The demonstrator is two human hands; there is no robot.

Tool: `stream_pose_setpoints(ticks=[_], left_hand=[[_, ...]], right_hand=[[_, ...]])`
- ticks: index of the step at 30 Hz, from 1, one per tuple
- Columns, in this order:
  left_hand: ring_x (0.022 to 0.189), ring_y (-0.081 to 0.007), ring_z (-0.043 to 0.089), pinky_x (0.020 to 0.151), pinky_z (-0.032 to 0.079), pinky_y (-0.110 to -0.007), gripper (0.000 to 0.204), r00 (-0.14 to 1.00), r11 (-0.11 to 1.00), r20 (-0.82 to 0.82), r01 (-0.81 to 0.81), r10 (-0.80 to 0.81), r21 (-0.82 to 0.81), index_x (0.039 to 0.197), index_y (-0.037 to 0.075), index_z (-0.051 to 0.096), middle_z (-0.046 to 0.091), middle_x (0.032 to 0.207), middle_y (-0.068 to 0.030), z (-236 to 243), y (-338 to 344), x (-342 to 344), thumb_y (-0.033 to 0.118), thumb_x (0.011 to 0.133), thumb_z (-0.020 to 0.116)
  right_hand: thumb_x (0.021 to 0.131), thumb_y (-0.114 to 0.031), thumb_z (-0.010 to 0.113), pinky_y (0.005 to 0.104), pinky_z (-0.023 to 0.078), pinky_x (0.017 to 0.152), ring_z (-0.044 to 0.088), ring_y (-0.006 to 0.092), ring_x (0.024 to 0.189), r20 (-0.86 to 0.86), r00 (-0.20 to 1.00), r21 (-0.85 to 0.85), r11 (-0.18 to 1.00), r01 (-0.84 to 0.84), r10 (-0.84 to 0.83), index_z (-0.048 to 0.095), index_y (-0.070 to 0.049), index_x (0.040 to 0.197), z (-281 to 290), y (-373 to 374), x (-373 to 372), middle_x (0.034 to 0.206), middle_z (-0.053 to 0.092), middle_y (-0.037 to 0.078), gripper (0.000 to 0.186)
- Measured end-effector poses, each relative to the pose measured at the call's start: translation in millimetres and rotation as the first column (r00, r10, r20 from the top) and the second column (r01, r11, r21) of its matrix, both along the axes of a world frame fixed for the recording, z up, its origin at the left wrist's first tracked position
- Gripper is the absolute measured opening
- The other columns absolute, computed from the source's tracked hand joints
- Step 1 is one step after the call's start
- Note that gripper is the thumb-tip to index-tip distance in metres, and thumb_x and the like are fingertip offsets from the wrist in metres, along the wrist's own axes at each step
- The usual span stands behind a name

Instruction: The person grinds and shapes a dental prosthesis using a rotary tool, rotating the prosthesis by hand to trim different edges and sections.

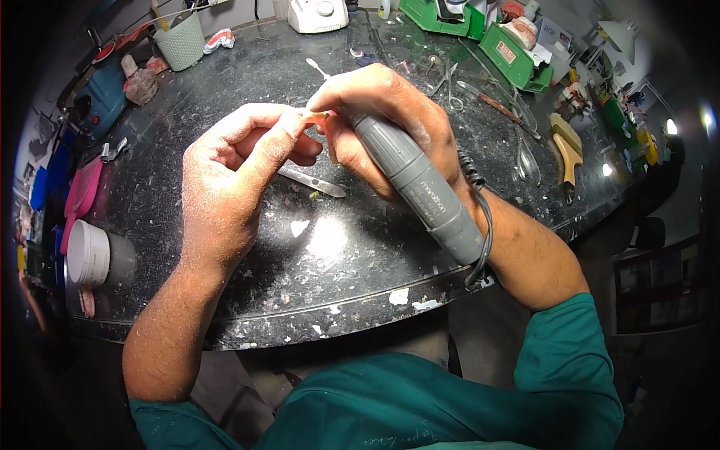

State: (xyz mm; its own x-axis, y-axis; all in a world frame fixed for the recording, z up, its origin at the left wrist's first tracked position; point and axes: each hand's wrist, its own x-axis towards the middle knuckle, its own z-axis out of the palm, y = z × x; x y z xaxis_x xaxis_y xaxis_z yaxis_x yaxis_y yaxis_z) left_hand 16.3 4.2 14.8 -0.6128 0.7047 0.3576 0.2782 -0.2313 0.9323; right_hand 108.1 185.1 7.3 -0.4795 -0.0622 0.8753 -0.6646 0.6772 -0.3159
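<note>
My right hand [401,105] is wrapped around a grey rotary handpiece [409,180], tilted with its rear end toward me. A black coiled cord [486,225] runs along my wrist from its rear. My left hand [232,165], dusted with white powder, pinches a small orange piece [318,118] between thumb and forefinger. Both hands meet at this piece, above the bench. Fingers hide the handpiece's working tip and most of the piece. Below them on the bench lies a metal blade-like tool [315,182], partly covered by my left hand.
White flakes and dust cover the black bench [285,270]. At left stand a white tub [88,255] and a pink scoop-like thing [82,187]. A brush [567,150], a brown-handled tool [499,109] and metal tools lie right. Green bins [510,56] and a white machine [318,15] stand behind.
</note>
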Motion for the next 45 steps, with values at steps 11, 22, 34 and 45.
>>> stream_pose_setpoints(ticks=[11,22,34,45], left_hand=[[0.088,-0.0156,0.068,0.088,0.051,-0.029,0.03,1.0,0.999,0.024,-0.002,0.001,0.032,0.114,-0.002,0.068,0.071,0.094,-0.0094,0.2,4.5,4.3,0.024,0.099,0.063],[0.091,-0.0121,0.065,0.086,0.051,-0.027,0.026,0.999,0.998,-0.02,-0.048,0.049,0.033,0.117,0.002,0.069,0.07,0.105,-0.0054,0.4,0.4,-2.4,0.018,0.097,0.069],[0.088,-0.0127,0.066,0.085,0.052,-0.028,0.03,0.948,0.989,0.291,0.1,-0.128,0.107,0.118,-0.001,0.066,0.069,0.1,-0.0067,-6.7,2.0,-11.6,0.019,0.096,0.068],[0.093,-0.0165,0.066,0.09,0.054,-0.031,0.037,0.665,0.93,0.655,0.201,-0.359,0.306,0.127,-0.006,0.06,0.068,0.112,-0.0115,-15.3,-3.0,-27.4,0.022,0.103,0.056]], right_hand=[[0.087,0.007,0.068,0.0259,0.053,0.075,0.065,0.0128,0.085,0.008,1.0,0.044,0.999,0.03,-0.03,0.065,-0.001,0.114,1.5,3.5,1.9,0.102,0.066,0.008,0.028],[0.094,0.0,0.066,0.0247,0.054,0.079,0.064,0.0112,0.091,0.072,0.996,-0.094,0.994,0.06,-0.053,0.056,-0.002,0.122,0.5,7.9,1.9,0.104,0.064,0.008,0.03],[0.095,0.0,0.066,0.0292,0.055,0.094,0.067,0.0168,0.104,0.034,0.999,-0.177,0.984,0.022,-0.017,0.056,-0.002,0.119,0.4,6.7,-2.8,0.113,0.068,0.013,0.026],[0.08,-0.004,0.076,0.0295,0.052,0.078,0.063,0.0155,0.087,-0.093,0.989,-0.155,0.983,0.101,-0.116,0.07,-0.004,0.106,16.1,2.1,12.6,0.096,0.069,0.005,0.028]])
